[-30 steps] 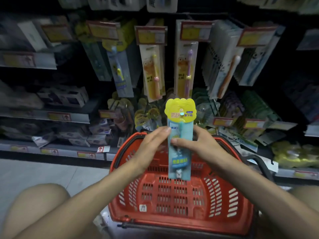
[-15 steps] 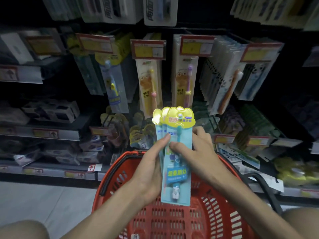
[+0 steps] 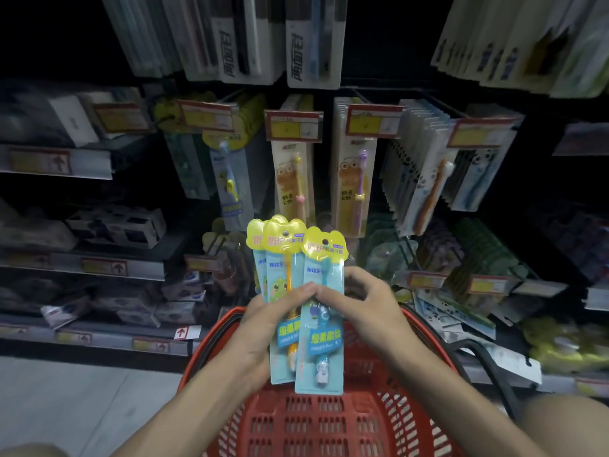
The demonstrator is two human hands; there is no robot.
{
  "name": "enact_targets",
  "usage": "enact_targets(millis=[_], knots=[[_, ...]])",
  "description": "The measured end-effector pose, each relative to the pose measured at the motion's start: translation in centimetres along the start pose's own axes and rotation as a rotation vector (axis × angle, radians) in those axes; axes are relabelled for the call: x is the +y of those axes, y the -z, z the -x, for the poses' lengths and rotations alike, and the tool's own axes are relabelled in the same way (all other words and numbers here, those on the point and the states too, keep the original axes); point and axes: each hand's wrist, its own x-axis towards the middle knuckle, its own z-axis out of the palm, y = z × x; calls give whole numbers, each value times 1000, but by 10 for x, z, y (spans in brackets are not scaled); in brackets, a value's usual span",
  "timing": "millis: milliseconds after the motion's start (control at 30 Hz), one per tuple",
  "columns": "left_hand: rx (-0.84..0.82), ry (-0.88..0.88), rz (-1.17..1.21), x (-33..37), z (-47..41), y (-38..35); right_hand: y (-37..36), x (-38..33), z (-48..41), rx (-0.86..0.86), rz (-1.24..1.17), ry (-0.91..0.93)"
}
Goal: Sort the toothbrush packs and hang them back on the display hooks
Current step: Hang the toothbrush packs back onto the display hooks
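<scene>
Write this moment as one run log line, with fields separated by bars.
left hand: holds rear packs | right hand: pinches front pack | basket: under hands | status: packs not yet hung

- right pack [image 3: 324,341]: teal card, yellow flower-shaped top with a hang hole, blue brush inside; upright, nearest, overlapping the others
- middle pack [image 3: 283,249]: same card, orange brush, tilted slightly left
- left pack [image 3: 255,240]: same yellow top, mostly hidden behind the middle pack
</scene>
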Motion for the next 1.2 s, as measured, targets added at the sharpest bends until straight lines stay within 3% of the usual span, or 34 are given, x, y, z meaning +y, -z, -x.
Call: enact_targets(millis=[200, 367, 600, 900, 1200], knots=[[36, -14, 9, 0, 7, 3, -1, 3, 10, 16, -155, -64], [156, -115, -9, 14, 2, 9, 6, 9, 3, 128, -139, -20], [237, -208, 104, 52, -11, 32, -11, 2, -5, 111, -145, 35], [419, -459, -1, 103, -23, 68, -17, 10, -14, 14, 17, 15], [345, -626, 25, 172, -38, 95, -66, 10, -31, -171, 244, 114]])
